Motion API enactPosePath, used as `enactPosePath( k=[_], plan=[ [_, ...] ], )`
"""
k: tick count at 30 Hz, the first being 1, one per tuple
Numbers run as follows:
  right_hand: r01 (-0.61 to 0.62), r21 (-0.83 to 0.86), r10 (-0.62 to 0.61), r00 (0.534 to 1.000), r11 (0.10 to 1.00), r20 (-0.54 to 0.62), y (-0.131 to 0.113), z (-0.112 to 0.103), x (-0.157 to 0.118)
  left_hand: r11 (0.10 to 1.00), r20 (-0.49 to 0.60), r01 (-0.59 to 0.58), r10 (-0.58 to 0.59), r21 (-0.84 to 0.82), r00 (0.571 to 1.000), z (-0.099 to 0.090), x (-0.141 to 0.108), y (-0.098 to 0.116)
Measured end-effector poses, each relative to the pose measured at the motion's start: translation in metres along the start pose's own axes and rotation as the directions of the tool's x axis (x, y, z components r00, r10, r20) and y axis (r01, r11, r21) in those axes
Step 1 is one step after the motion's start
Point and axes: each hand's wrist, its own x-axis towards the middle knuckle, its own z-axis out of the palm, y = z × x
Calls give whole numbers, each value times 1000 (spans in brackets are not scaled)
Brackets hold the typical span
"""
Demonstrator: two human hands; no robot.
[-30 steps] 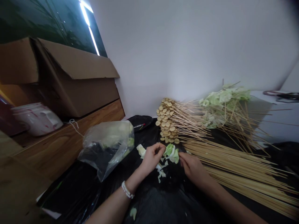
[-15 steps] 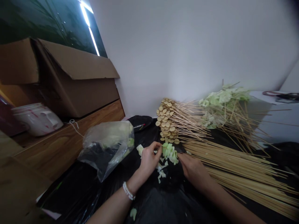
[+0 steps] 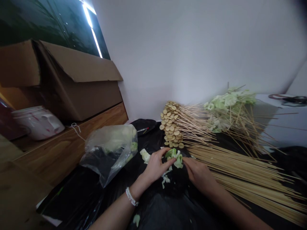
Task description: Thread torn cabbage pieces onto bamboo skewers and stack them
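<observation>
The left hand (image 3: 156, 168) lies over a small heap of torn cabbage (image 3: 174, 157) at the middle of the black plastic sheet (image 3: 153, 207). Its fingers (image 3: 165, 158) stretch toward the right, close together and pressing down on the leaves. The right hand (image 3: 198, 174) comes in from the near right, and its fingertips (image 3: 186, 163) are bunched against the right edge of the cabbage. (Whether they pinch anything, I cannot tell.) The two hands nearly meet there, with the cabbage between them.

Cabbage scraps (image 3: 165, 179) lie just near the left hand, a larger piece (image 3: 145, 156) lies just left of it, and a lone scrap (image 3: 136, 220) sits farther toward the near edge. A bead bracelet (image 3: 130, 196) circles the left wrist.

Bare skewers (image 3: 244, 175) fan out to the right. Beyond the hands, round slices on skewers (image 3: 171, 124) are stacked, and skewered cabbage (image 3: 227, 102) lies far right of them. To the left is a plastic bag (image 3: 109, 150) holding pale green leaves, and a pen (image 3: 143, 129) rests on black plastic beyond it. A cardboard box (image 3: 69, 83) and a white bucket (image 3: 38, 123) stand on a wooden ledge (image 3: 72, 143) at far left.
</observation>
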Motion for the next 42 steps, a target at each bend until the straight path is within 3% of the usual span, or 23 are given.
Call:
enactPosePath(
  k=[4,9,15,19,25,28,32,34,37,40,42],
  plan=[
    [12,17,-12,1000,1000,-15,0,1,0,1000,7,4,-4,-10,1000,0,0,2],
    [-12,-14,12,998,1000,-61,-4,-2,1,998,-135,53,-58,-42,989,-2,2,-2],
    [-23,-62,17,995,998,-96,3,-4,2,973,-390,155,-212,-172,896,-15,12,-15],
    [-18,-40,13,993,999,-120,10,-7,5,952,-461,140,-256,-271,849,-17,17,-25],
    [-63,64,80,946,996,-314,13,-29,15,958,-443,95,-212,-271,871,-11,17,-38],
    [-127,125,163,926,984,-342,15,-45,21,959,-376,112,-207,-259,903,-9,17,-42],
    [-193,219,260,904,957,-340,27,-75,26,961,-372,122,-210,-247,904,-8,18,-44],
    [-231,257,317,874,938,-368,38,-95,27,962,-375,121,-209,-243,903,-8,18,-44],
    [-238,309,368,793,921,-486,62,-130,28,962,-350,131,-211,-238,913,-8,17,-44],
    [-209,325,376,679,922,-630,90,-170,33,961,-327,145,-219,-235,919,-7,17,-44],
    [-263,260,368,596,929,-714,110,-196,41,962,-328,146,-219,-232,919,-7,17,-44]
  ],
)
